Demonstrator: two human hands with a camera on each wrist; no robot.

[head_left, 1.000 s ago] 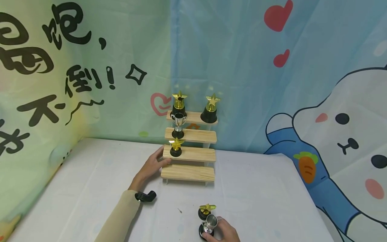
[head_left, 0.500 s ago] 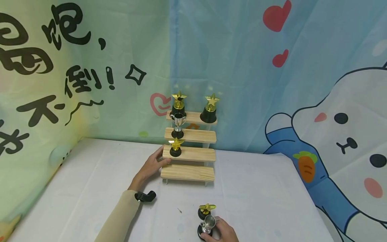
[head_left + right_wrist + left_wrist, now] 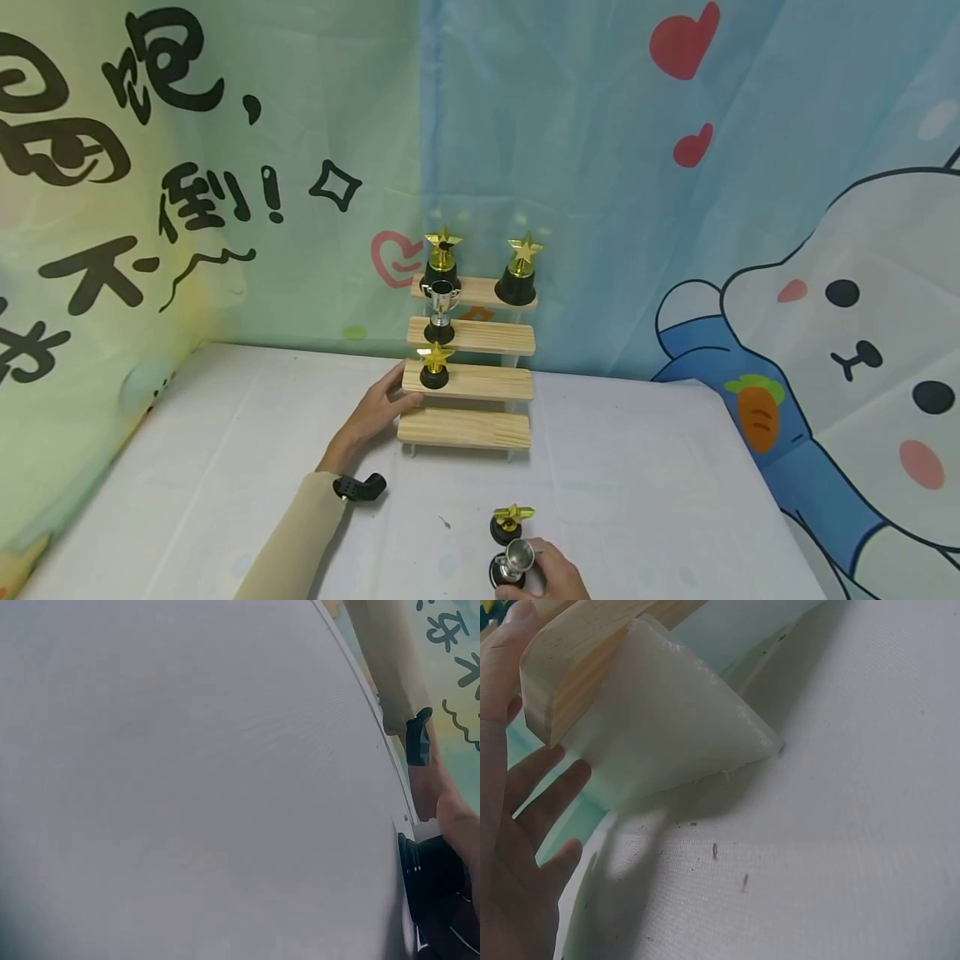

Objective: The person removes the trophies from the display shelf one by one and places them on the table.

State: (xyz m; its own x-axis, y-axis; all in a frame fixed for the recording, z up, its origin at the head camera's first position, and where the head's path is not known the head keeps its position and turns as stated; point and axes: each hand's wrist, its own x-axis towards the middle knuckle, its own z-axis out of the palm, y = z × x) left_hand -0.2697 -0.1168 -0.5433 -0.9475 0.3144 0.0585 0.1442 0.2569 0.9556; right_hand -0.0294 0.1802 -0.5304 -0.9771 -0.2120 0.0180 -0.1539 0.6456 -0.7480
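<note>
My left hand point(image 3: 378, 408) grips the left end of a four-tier wooden display stand point(image 3: 465, 429). In the left wrist view, the thumb lies over a wooden step point(image 3: 570, 660), with other fingers spread by its clear side panel point(image 3: 667, 712). Near the front edge of the head view, my right hand point(image 3: 553, 573) holds a small silver trophy cup point(image 3: 517, 557) by its right side; the cup leans right over its black base. Just behind it is a gold star trophy point(image 3: 512, 518) with a black base. The right wrist view shows a black base point(image 3: 439, 874) beside the fingers.
Two gold star trophies, left point(image 3: 441, 258) and right point(image 3: 519, 271), stand on the top step. A silver cup trophy point(image 3: 439, 312) and a small gold star trophy point(image 3: 434, 367) stand on the left of the steps below. A printed cloth backdrop point(image 3: 600, 208) rises behind the white table point(image 3: 637, 483).
My right hand and the silver trophy cup have shifted slightly left and down in the head view. My left hand keeps its place on the stand.
</note>
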